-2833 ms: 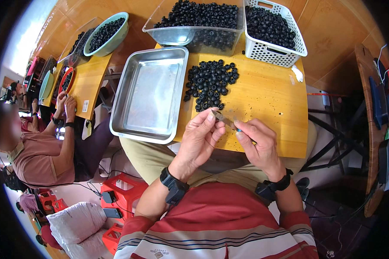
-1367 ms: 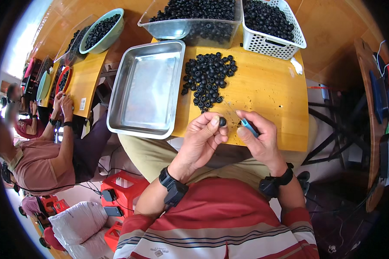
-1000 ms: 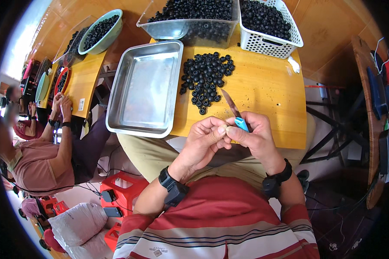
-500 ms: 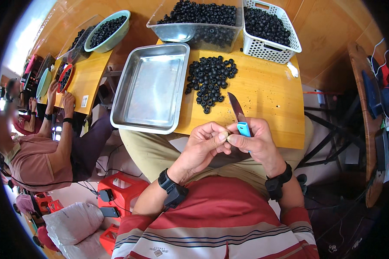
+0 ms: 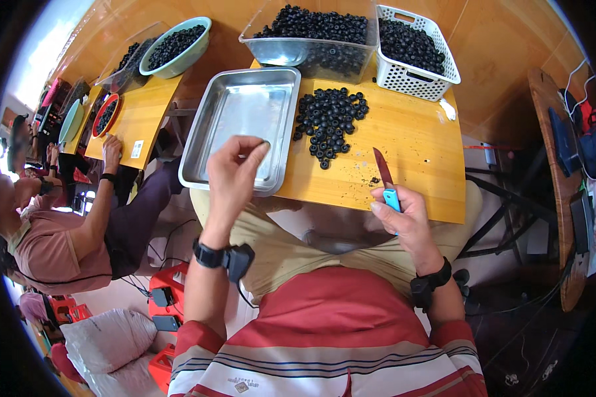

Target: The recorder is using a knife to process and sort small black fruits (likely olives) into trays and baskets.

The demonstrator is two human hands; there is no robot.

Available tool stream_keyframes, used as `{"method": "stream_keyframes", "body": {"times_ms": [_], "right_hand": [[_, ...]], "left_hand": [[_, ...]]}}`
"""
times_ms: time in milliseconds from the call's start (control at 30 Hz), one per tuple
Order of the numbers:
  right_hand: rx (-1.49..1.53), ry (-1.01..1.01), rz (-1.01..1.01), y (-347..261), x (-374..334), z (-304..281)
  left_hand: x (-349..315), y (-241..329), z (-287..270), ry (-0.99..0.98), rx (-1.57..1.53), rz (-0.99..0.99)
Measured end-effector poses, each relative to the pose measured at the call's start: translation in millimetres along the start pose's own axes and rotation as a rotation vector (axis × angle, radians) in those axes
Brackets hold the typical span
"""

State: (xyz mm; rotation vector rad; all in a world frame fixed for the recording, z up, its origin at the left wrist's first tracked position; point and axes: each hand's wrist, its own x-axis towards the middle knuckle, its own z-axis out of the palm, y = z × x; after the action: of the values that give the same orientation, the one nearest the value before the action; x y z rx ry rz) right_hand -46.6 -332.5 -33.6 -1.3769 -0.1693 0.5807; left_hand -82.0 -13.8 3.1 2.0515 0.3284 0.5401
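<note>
My left hand hovers over the near part of a shallow metal tray, thumb and forefinger pinched. A dark speck shows at those fingertips, too small to name. My right hand is closed round the blue handle of a small knife, its blade pointing up and away from me over the table's near edge. Between tray and knife lies a loose heap of small black round pieces, some with a hole in them. Dark crumbs are scattered beside the blade.
Behind the tray stands a clear plastic bin of black pieces. A white perforated basket of them is right of it. To the left, another person sits at a second table with a green bowl and a red dish.
My hands were together, fingertips meeting over my lap. Now the left has moved left and forward over the tray, while the right stays back with the knife, slightly to the right.
</note>
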Motion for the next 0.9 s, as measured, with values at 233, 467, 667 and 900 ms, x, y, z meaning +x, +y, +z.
{"method": "stream_keyframes", "body": {"times_ms": [233,467,667,900], "right_hand": [[-0.014,0.039,-0.002,1.7,-5.5,1.6],[-0.114,0.106,-0.068,5.3,-9.4,2.7],[-0.103,0.113,-0.055,9.8,-13.3,-1.2],[-0.101,0.124,-0.033,20.7,-7.3,-6.2]], "left_hand": [[21.7,-7.8,15.6,-0.088,0.376,0.336],[-9.6,15.4,81.0,-0.348,0.708,0.571],[-14.1,12.3,94.1,-0.434,0.901,0.586],[-19.1,11.0,92.4,-0.499,0.762,0.487]]}}
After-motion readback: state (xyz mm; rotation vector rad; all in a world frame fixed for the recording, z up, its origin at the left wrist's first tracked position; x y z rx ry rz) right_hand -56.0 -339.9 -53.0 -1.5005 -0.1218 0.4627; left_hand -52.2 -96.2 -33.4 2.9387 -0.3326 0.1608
